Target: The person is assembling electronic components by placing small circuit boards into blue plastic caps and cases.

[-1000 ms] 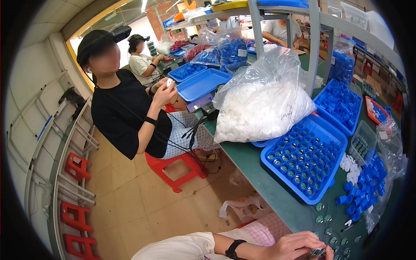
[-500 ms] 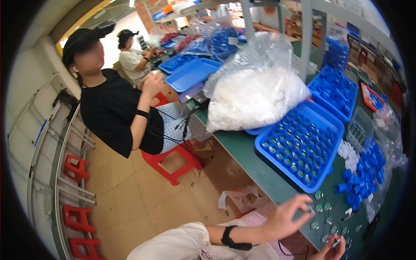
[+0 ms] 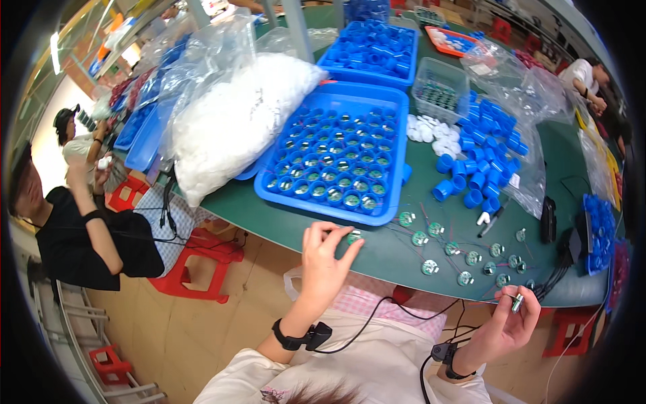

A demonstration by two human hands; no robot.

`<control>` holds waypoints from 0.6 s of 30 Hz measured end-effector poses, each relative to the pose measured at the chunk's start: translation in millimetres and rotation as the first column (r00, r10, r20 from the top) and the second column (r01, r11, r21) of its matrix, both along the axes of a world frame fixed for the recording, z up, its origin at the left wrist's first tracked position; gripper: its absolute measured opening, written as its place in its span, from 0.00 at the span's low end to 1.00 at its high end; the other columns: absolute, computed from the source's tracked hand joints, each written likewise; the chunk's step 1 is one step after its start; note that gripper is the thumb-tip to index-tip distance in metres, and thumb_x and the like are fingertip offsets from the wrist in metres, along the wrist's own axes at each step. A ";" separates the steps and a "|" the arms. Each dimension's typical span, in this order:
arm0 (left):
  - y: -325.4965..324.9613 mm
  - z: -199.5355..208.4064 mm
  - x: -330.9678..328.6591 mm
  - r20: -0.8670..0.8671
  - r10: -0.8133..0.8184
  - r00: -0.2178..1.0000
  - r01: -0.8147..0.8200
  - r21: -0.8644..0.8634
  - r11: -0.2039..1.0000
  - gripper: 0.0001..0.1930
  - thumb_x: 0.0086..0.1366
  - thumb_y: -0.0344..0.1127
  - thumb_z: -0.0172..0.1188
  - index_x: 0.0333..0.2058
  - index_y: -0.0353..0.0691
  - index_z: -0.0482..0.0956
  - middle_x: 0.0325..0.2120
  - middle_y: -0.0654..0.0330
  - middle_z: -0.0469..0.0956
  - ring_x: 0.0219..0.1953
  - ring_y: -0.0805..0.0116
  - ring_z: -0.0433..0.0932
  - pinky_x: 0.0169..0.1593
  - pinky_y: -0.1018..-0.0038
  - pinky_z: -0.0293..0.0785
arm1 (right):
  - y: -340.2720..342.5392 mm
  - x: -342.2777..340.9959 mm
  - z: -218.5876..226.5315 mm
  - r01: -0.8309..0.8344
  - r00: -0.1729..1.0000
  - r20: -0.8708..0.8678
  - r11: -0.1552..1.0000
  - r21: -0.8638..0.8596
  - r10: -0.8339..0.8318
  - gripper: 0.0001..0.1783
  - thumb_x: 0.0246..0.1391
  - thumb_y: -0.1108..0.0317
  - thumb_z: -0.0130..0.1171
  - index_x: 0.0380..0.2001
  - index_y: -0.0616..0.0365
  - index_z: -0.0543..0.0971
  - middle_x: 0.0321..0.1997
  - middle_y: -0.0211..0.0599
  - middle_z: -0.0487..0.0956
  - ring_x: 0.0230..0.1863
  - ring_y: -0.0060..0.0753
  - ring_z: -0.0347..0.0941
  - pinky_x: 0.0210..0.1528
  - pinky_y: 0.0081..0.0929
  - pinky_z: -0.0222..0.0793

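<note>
My left hand (image 3: 326, 259) is over the table's near edge, just below the blue tray of filled cups. Its thumb and fingertips are closed about a small round green circuit board (image 3: 354, 236). Farther right, my right hand (image 3: 506, 318) pinches another small circuit board (image 3: 517, 303), seen edge-on. Between the hands, several round green boards (image 3: 451, 249) with thin wires lie scattered on the green table (image 3: 377, 259). The blue tray (image 3: 309, 207) holds rows of blue cups, with green boards visible inside them.
Loose blue cups (image 3: 476, 180) and white discs (image 3: 444, 138) lie beyond the boards. A clear box (image 3: 464, 108), a tray of blue parts (image 3: 410, 79) and a bulging white bag (image 3: 229, 121) stand farther back. A black marker (image 3: 494, 219) lies right. A seated person (image 3: 74, 236) works at left.
The view has swung right, so the table sits more to the left. My left hand has moved away from the scattered boards toward the tray's near edge. My right hand still holds its board.
</note>
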State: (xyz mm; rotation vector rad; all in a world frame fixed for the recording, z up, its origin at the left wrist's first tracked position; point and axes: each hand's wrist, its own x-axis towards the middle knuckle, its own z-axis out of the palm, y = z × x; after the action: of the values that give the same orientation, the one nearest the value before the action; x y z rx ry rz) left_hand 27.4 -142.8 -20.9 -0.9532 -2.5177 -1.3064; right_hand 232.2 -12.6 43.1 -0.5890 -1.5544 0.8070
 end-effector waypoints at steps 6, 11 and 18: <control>-3.2 44.5 -1.1 -0.252 0.033 0.967 -0.046 -0.048 0.998 0.12 0.48 0.30 0.67 0.33 0.36 0.80 0.28 0.57 0.73 0.33 0.60 0.73 0.36 0.69 0.69 | 5.9 14.2 8.6 0.139 0.990 -0.001 0.984 -0.113 -0.140 0.15 0.43 0.85 0.52 0.38 0.63 0.71 0.27 0.37 0.71 0.30 0.28 0.66 0.32 0.22 0.64; 56.7 87.0 -22.1 -0.369 -0.264 0.891 0.269 -0.039 0.962 0.04 0.51 0.27 0.63 0.27 0.36 0.78 0.26 0.57 0.73 0.32 0.59 0.72 0.36 0.67 0.68 | 14.0 36.3 11.8 0.124 0.990 -0.044 0.981 -0.150 -0.132 0.13 0.44 0.84 0.52 0.36 0.63 0.70 0.26 0.37 0.71 0.30 0.26 0.65 0.32 0.19 0.63; 177.7 61.3 -76.8 -0.419 -0.492 0.763 0.405 -0.282 0.870 0.05 0.51 0.27 0.60 0.29 0.37 0.79 0.27 0.54 0.74 0.36 0.53 0.73 0.41 0.64 0.68 | 16.5 72.2 10.5 -0.057 0.990 0.123 0.995 -0.087 0.068 0.14 0.42 0.83 0.55 0.37 0.66 0.72 0.30 0.38 0.71 0.31 0.27 0.68 0.37 0.21 0.63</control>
State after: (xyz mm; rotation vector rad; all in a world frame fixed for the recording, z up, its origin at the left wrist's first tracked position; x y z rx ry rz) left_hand -49.4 34.8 40.4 -1.7643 -2.0978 -0.7873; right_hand 304.5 3.9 53.6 -0.6653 -1.6675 0.8999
